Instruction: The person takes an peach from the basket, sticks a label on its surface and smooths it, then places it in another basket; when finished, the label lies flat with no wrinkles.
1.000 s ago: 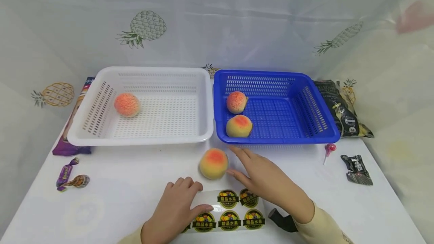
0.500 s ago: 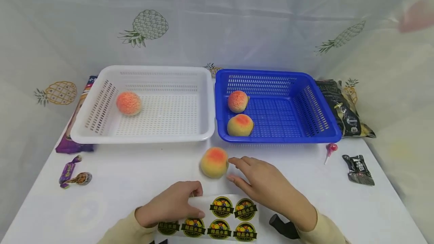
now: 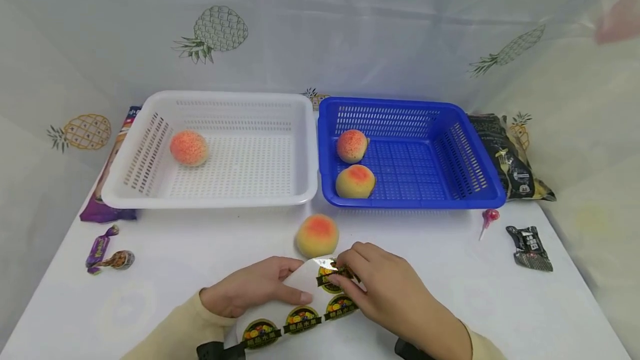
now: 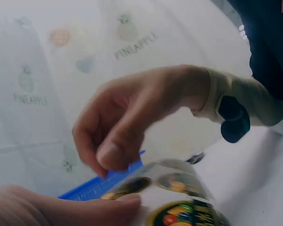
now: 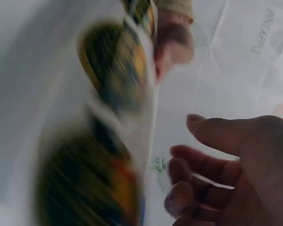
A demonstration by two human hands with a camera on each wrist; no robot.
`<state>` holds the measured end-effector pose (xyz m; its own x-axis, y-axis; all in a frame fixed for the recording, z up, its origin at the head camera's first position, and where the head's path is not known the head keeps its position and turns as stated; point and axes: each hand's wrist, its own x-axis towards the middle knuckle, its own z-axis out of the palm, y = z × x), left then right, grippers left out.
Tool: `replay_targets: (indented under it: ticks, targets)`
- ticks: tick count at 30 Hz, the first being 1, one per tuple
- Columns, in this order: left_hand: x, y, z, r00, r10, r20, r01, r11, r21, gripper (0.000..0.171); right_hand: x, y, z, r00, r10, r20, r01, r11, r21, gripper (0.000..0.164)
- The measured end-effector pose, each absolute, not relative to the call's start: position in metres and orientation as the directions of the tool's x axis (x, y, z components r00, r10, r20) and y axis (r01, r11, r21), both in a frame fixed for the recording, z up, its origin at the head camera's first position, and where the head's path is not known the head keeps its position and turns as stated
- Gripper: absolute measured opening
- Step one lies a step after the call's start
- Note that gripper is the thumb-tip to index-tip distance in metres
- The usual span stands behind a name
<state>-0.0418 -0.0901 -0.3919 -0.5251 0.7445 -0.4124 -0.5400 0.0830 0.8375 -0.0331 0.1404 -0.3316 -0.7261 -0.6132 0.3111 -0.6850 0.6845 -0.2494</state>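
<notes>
1. Sticker sheet (image 3: 280,314): our centre point for the clock, with 12 directly away from the person. It is lifted, tilted and bent, its round "精品水果" fruit labels (image 3: 302,320) facing up.
2. Left hand (image 3: 257,286), 10 o'clock: grasping the sheet, thumb lying over the top face.
3. Right hand (image 3: 387,290), 3 o'clock: fingers relaxed and bent over the sheet's far corner. The right wrist view shows us thumb and fingertips apart, nothing between them. Contact with a label, we cannot tell.
4. Step in hand, as we judge it: working at a label while the other hand steadies the sheet. The next move would call for right thumb and forefinger to meet on one label's edge, with the left grasp firm and the sheet bent.
5. Loose peach (image 3: 317,236), 12 o'clock, on the white table (image 3: 190,249), just beyond the sheet; touching or not, unclear.
6. Blue basket (image 3: 415,204), 1 o'clock: upper peach (image 3: 352,146) and lower peach (image 3: 355,181) at its 9 o'clock side.
7. White basket (image 3: 210,203), 11 o'clock: speckled peach (image 3: 188,148) towards its 9 o'clock wall.
8. Outermost, we note a pink lollipop (image 3: 491,215) at 2 and a purple-wrapped candy (image 3: 98,249) between 9 and 10.
</notes>
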Motion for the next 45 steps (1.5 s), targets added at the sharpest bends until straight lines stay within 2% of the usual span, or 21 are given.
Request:
replay_targets:
  ticks: [4, 8, 13, 19, 23, 32, 34, 38, 41, 45]
  targets:
    - [-0.044, -0.085, -0.388, -0.557, 0.729, -0.398, -0.542, 0.043, 0.839, 0.039, -0.029, 0.138, -0.335, -0.733, -0.623, 0.273, -0.679, 0.692, -0.246, 0.027]
    - [-0.045, -0.081, -0.385, -0.593, 0.705, -0.389, -0.515, 0.04, 0.857, 0.039, -0.029, 0.137, -0.339, -0.737, -0.626, 0.257, -0.676, 0.694, -0.248, 0.03]
    - [-0.043, -0.077, -0.384, -0.638, 0.68, -0.36, -0.43, 0.072, 0.9, 0.032, -0.028, 0.135, -0.341, -0.756, -0.615, 0.224, -0.654, 0.705, -0.275, 0.027]
    - [-0.043, -0.074, -0.384, -0.682, 0.64, -0.353, -0.353, 0.135, 0.926, 0.027, -0.027, 0.136, -0.343, -0.758, -0.598, 0.26, -0.652, 0.694, -0.307, 0.014]
    - [-0.043, -0.075, -0.387, -0.683, 0.641, -0.35, -0.322, 0.165, 0.932, 0.029, -0.027, 0.138, -0.343, -0.763, -0.582, 0.281, -0.646, 0.692, -0.322, 0.007]
    - [-0.043, -0.081, -0.402, -0.632, 0.671, -0.387, -0.293, 0.256, 0.921, 0.038, -0.028, 0.147, -0.342, -0.837, -0.501, 0.219, -0.547, 0.747, -0.378, 0.009]
    - [-0.043, -0.084, -0.405, -0.649, 0.648, -0.399, -0.231, 0.332, 0.915, 0.043, -0.029, 0.15, -0.341, -0.852, -0.478, 0.213, -0.522, 0.76, -0.386, 0.009]
    - [-0.043, -0.088, -0.409, -0.714, 0.591, -0.376, 0.009, 0.544, 0.839, 0.059, -0.032, 0.155, -0.34, -0.861, -0.444, 0.249, -0.508, 0.778, -0.369, 0.009]
    - [-0.041, -0.088, -0.409, -0.769, 0.57, -0.289, 0.195, 0.64, 0.743, 0.067, -0.033, 0.158, -0.339, -0.865, -0.428, 0.263, -0.499, 0.79, -0.357, 0.009]
    - [-0.036, -0.085, -0.403, -0.826, 0.532, -0.186, 0.325, 0.72, 0.613, 0.067, -0.033, 0.16, -0.34, -0.876, -0.412, 0.252, -0.48, 0.799, -0.361, 0.007]
